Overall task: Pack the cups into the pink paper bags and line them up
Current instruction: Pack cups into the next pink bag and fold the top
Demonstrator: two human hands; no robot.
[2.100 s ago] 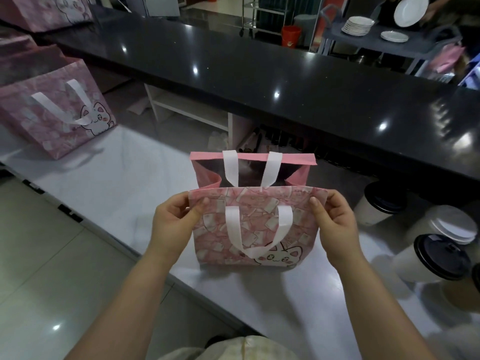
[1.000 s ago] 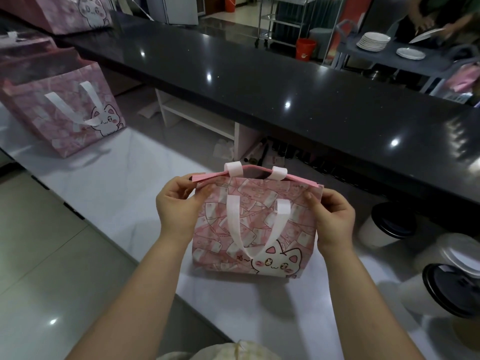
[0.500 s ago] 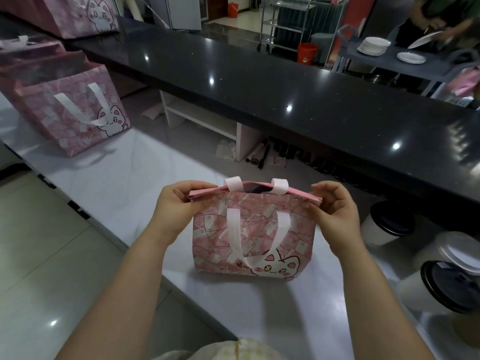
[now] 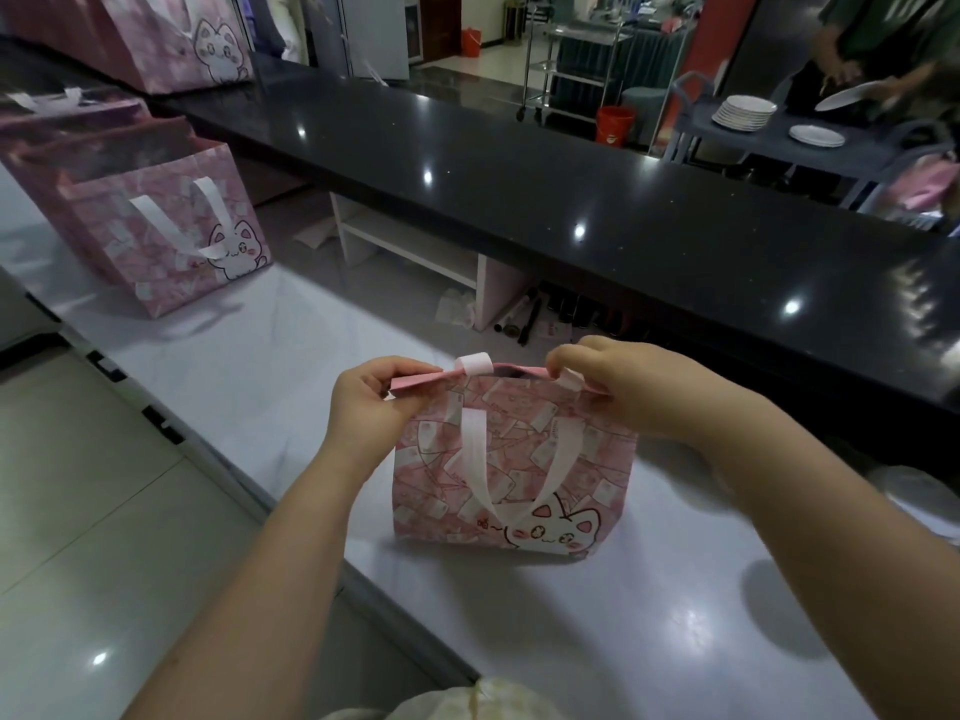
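Note:
A small pink paper bag [image 4: 519, 491] with a cat print and white ribbon handles stands upright on the white counter [image 4: 260, 356] in front of me. My left hand [image 4: 374, 402] pinches the left end of its top rim. My right hand [image 4: 628, 392] grips the right end of the rim near the rear handle. The mouth is pressed nearly flat, so the inside is hidden. Only a pale cup edge [image 4: 914, 491] shows past my right forearm.
A row of similar pink bags [image 4: 171, 226] stands at the far left of the counter. A raised black countertop [image 4: 623, 200] runs along the back. Beyond it a person handles plates at a grey cart [image 4: 769, 132]. The tiled floor lies to my left.
The bag's mouth went from wide open to pressed together. My right hand has slid inward along the rim toward the handle. The view has shifted left, taking most of the cups out of sight.

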